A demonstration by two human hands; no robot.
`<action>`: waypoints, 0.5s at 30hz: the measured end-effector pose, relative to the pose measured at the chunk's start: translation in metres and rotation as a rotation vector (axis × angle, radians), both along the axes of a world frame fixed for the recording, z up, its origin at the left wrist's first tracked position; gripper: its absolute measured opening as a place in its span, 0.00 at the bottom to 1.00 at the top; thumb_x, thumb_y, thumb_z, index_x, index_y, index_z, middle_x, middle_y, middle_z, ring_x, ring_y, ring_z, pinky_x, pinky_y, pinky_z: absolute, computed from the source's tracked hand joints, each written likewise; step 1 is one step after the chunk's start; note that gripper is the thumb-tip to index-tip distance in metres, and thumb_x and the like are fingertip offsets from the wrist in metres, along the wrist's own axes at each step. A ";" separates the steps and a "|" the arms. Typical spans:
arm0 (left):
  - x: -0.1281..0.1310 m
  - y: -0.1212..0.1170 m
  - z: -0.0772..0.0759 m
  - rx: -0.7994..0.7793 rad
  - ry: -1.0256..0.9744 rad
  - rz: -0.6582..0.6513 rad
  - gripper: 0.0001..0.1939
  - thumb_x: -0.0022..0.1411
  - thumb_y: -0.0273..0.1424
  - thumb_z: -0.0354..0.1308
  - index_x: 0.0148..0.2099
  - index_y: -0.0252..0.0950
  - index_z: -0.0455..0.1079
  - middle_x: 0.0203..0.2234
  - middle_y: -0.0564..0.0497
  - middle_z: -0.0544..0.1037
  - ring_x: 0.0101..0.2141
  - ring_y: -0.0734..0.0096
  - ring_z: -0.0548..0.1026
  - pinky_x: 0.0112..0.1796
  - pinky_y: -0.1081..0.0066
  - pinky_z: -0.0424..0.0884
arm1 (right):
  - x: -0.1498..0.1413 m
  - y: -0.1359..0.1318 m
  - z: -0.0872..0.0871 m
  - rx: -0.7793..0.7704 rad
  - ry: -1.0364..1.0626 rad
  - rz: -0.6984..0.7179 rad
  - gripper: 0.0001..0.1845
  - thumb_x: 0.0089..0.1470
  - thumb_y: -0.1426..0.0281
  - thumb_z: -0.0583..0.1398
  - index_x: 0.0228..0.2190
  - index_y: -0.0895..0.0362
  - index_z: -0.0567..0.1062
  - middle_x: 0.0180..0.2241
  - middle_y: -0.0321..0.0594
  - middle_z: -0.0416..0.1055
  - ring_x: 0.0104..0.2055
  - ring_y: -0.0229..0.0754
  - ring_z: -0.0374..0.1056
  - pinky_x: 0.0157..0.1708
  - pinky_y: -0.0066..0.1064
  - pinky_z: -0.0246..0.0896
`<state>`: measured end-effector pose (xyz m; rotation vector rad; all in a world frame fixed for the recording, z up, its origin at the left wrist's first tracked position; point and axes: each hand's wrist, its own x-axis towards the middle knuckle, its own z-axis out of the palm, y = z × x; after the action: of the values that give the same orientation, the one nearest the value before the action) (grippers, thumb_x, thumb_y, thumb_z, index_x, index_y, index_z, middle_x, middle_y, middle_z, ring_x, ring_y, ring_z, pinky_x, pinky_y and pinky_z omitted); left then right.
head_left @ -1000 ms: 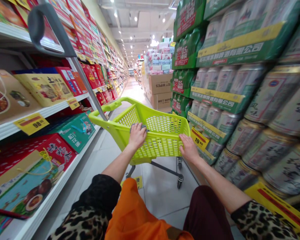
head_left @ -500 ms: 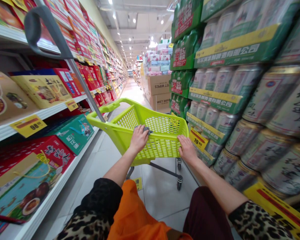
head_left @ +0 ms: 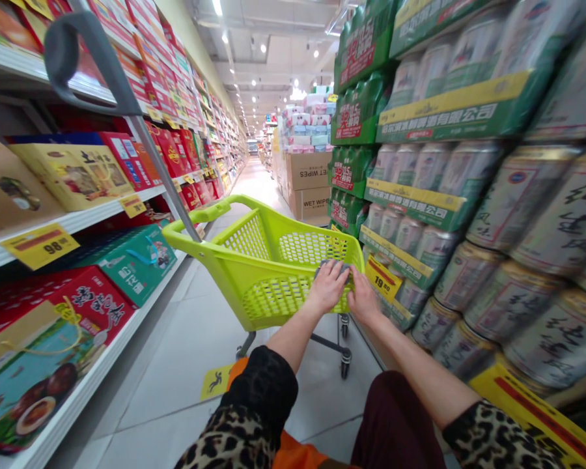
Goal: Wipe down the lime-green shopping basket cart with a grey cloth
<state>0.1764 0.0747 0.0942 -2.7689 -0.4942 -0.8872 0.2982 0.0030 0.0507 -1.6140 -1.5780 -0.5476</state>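
A lime-green shopping cart (head_left: pixel 278 286) with a perforated plastic basket stands in front of me. My left hand (head_left: pixel 328 286) presses a grey cloth (head_left: pixel 342 268) onto the basket's near rim, close to its right end. Just beside it, my right hand (head_left: pixel 364 296) has its fingers hooked over the rim's right corner. The two hands nearly touch. Part of the cloth is covered by the left fingers.
Gift-box shelves (head_left: pixel 97 234) line the left side. Stacked beer cans (head_left: pixel 473 273) rise close on the right. Ahead are wet wipes cartons (head_left: pixel 310 170). A grey cart handle (head_left: pixel 92 65) sticks up at left, and a yellow floor sign (head_left: pixel 215 382) lies below.
My left hand has slid right along the rim with the cloth, from the middle to beside my right hand. The right hand stays gripping the corner.
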 end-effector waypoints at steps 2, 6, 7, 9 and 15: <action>-0.005 0.005 0.001 0.021 0.026 -0.007 0.18 0.62 0.30 0.45 0.54 0.37 0.62 0.54 0.44 0.64 0.57 0.57 0.57 0.55 0.55 0.56 | 0.002 0.000 0.001 0.007 0.020 0.002 0.38 0.41 0.81 0.48 0.57 0.66 0.51 0.53 0.55 0.60 0.55 0.49 0.57 0.53 0.47 0.56; -0.048 0.030 0.017 0.007 0.084 0.031 0.17 0.60 0.30 0.47 0.52 0.36 0.64 0.54 0.41 0.65 0.56 0.59 0.59 0.54 0.56 0.57 | 0.004 -0.001 0.002 -0.008 0.056 0.003 0.39 0.41 0.81 0.48 0.58 0.64 0.51 0.53 0.53 0.60 0.54 0.49 0.58 0.52 0.46 0.58; -0.059 0.035 0.022 -0.005 0.082 0.054 0.17 0.60 0.30 0.48 0.52 0.36 0.64 0.53 0.41 0.65 0.55 0.59 0.59 0.54 0.56 0.57 | 0.004 -0.001 0.002 -0.010 0.064 0.003 0.39 0.41 0.81 0.48 0.58 0.64 0.51 0.53 0.52 0.60 0.54 0.49 0.58 0.52 0.46 0.58; -0.076 0.043 0.029 -0.029 0.068 0.087 0.17 0.59 0.30 0.48 0.51 0.35 0.64 0.52 0.41 0.66 0.55 0.59 0.60 0.54 0.55 0.58 | 0.003 -0.001 0.001 -0.005 0.081 0.007 0.39 0.41 0.81 0.48 0.58 0.64 0.52 0.53 0.52 0.61 0.54 0.49 0.58 0.52 0.47 0.57; -0.044 0.020 0.019 -0.035 0.057 -0.017 0.17 0.59 0.25 0.46 0.51 0.34 0.64 0.51 0.42 0.66 0.54 0.60 0.59 0.53 0.57 0.59 | 0.000 -0.001 0.003 0.011 0.071 0.031 0.38 0.40 0.81 0.49 0.57 0.62 0.53 0.52 0.49 0.62 0.53 0.48 0.59 0.52 0.47 0.58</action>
<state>0.1324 0.0951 0.1128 -2.8254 -0.4818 -0.8081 0.2980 0.0021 0.0538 -1.5812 -1.5423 -0.4774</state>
